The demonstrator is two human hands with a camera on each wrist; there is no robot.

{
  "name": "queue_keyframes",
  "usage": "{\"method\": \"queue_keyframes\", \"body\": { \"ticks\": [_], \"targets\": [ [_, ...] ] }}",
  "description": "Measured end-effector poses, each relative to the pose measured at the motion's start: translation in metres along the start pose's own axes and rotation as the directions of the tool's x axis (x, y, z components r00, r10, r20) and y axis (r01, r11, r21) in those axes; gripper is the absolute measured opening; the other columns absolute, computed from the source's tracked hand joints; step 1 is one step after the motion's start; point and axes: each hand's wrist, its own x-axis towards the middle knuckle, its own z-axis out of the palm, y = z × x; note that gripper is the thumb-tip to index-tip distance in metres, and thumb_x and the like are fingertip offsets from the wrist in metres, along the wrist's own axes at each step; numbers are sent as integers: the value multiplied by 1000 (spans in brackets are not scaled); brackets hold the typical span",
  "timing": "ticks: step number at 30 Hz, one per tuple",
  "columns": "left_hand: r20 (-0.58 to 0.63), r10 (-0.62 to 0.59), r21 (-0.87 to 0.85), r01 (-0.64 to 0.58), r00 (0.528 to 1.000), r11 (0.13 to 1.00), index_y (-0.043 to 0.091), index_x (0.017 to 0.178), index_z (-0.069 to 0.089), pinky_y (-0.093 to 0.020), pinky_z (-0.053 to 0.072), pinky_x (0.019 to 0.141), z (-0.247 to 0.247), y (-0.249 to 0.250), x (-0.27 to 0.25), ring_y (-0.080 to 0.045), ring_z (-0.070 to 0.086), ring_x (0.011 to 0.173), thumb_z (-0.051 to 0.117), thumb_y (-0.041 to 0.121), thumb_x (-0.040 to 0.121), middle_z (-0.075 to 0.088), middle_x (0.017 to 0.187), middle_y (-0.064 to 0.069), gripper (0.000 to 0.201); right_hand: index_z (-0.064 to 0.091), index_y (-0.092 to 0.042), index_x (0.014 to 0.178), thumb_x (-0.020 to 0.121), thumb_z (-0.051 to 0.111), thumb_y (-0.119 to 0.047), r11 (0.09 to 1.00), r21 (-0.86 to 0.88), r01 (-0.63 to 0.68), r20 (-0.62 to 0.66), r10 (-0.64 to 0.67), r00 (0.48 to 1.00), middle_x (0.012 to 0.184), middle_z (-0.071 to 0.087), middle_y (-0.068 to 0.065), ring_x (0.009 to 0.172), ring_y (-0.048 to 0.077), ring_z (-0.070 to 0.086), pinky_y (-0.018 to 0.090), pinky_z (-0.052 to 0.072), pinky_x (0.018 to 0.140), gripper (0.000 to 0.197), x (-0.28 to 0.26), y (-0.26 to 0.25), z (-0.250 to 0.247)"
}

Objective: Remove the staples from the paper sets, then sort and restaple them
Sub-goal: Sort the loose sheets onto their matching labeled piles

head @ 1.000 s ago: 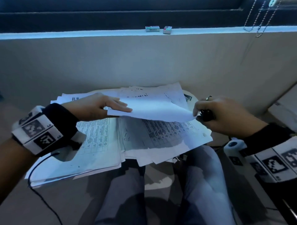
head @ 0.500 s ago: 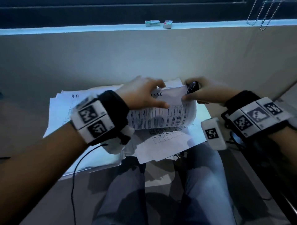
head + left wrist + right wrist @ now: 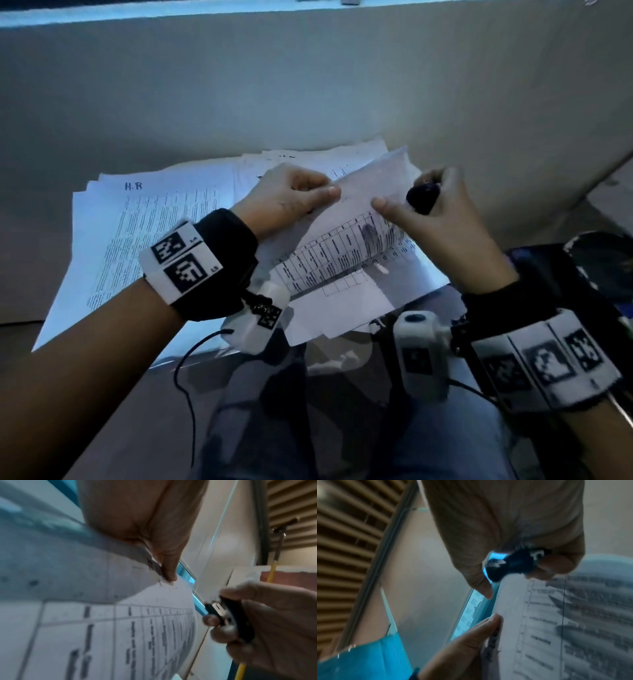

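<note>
Head view: left hand point(image 3: 291, 198) fingers pinch the paper set point(image 3: 346, 250) corner taut; right hand point(image 3: 442, 219) fingers grip the staple remover point(image 3: 422, 199), likely to lift the staple.

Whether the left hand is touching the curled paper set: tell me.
Touching. The left wrist view shows the left hand pinching the top edge of the curled paper set between thumb and fingers; the head view agrees.
</note>
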Motion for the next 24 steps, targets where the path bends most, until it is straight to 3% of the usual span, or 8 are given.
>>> {"method": "queue_keyframes", "body": {
  "ticks": [2, 4, 8, 10, 13, 16, 18, 24],
  "targets": [
    [-16, -2, -117, 0, 1000, 993, -13, 86, 60, -25, 43, 66, 4, -4, -3, -14, 53, 65, 55, 12, 92, 57, 74, -13, 26, 29, -18, 106, 83, 64, -28, 990, 100, -103, 131, 90, 987, 95, 49, -4, 80, 5, 50, 28, 44, 73, 43, -8, 3, 10],
    [-8, -21, -301, 18, 1000, 953, -10, 78, 56, -17, 45, 59, 8, -7, -7, -10, 54, 57, 53, 6, 91, 56, 65, -9, 22, 30, -21, 109, 86, 58, -27, 982, 105, -160, 211, 135, 968, 96, 48, -3, 76, 4, 47, 24, 39, 67, 37, -13, 4, 16],
    [51, -4, -356, 22, 999, 934, -3, 86, 59, -27, 48, 66, 9, -10, -12, -22, 57, 71, 52, 14, 92, 60, 80, -16, 19, 36, -19, 102, 83, 68, -25, 999, 37, -35, 99, 31, 995, 90, 51, -13, 74, -10, 51, 2, 40, 61, 37, -24, -3, 28],
    [69, 23, -336, 1, 997, 942, 0, 85, 61, -25, 49, 65, 9, -8, -14, -20, 59, 70, 52, 18, 90, 63, 79, -12, 21, 38, -16, 98, 78, 74, -21, 999, 31, 15, 4, -15, 1000, 84, 50, -16, 69, -11, 52, -1, 37, 58, 41, -28, -6, 35],
    [77, 80, -376, -46, 994, 926, 6, 80, 62, -22, 51, 67, 12, -6, -17, -15, 60, 70, 52, 17, 87, 65, 75, -4, 17, 44, -14, 92, 73, 77, -21, 999, 49, 23, -89, -18, 996, 78, 58, -11, 71, -5, 57, 6, 43, 57, 38, -34, -10, 44],
    [72, 101, -382, -66, 992, 922, 6, 77, 62, -20, 51, 67, 13, -7, -17, -12, 61, 67, 50, 14, 89, 66, 70, 0, 19, 48, -12, 91, 74, 76, -29, 996, -38, 76, -185, -82, 979, 80, 63, 3, 75, 17, 62, 30, 48, 69, 37, -40, -13, 52],
    [85, 104, -398, -62, 991, 915, 5, 77, 61, -18, 51, 66, 12, -6, -17, -10, 62, 66, 47, 11, 91, 67, 68, 2, 21, 49, -9, 93, 76, 69, -38, 994, -62, 89, -212, -100, 972, 82, 64, 8, 77, 26, 63, 42, 50, 70, 40, -43, -16, 55],
    [105, 104, -461, -44, 989, 886, 2, 76, 57, -17, 50, 62, 12, -4, -19, -8, 61, 62, 44, 13, 89, 65, 66, 1, 21, 47, -7, 102, 82, 66, -39, 995, -74, 70, -166, -81, 983, 89, 64, 11, 84, 29, 62, 45, 51, 73, 42, -44, -23, 53]
  ]
}}
